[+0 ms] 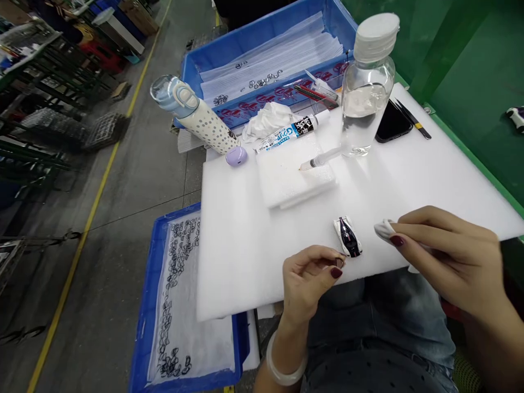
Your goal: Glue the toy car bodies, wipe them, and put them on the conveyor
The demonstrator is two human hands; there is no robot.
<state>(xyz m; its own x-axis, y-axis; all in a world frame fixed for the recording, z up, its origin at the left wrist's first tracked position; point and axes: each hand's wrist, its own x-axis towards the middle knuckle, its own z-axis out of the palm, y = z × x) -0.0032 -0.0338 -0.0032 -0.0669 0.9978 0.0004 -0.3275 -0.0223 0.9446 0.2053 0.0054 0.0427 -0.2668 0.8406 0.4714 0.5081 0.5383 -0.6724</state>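
Note:
My left hand (307, 281) pinches a small dark ring-like part (339, 263) between thumb and fingertips, just above the foam's front edge. Folded white cloth (383, 230) is gripped in my right hand (458, 256), off to the right and apart from the left. Between the two hands a white and black toy car (347, 238) lies on the white foam sheet (233, 240). The left fingertips are close to the car's near end; whether they touch it I cannot tell.
Behind lie a foam block (290, 180), a syringe (321, 160), a glue tube (289, 134) and crumpled tissue (270, 120). A clear bottle (362, 109), phone (393, 123), tweezers (413, 119) and tumbler (208, 125) stand or lie around. Blue trays (141, 327) hold small dark parts.

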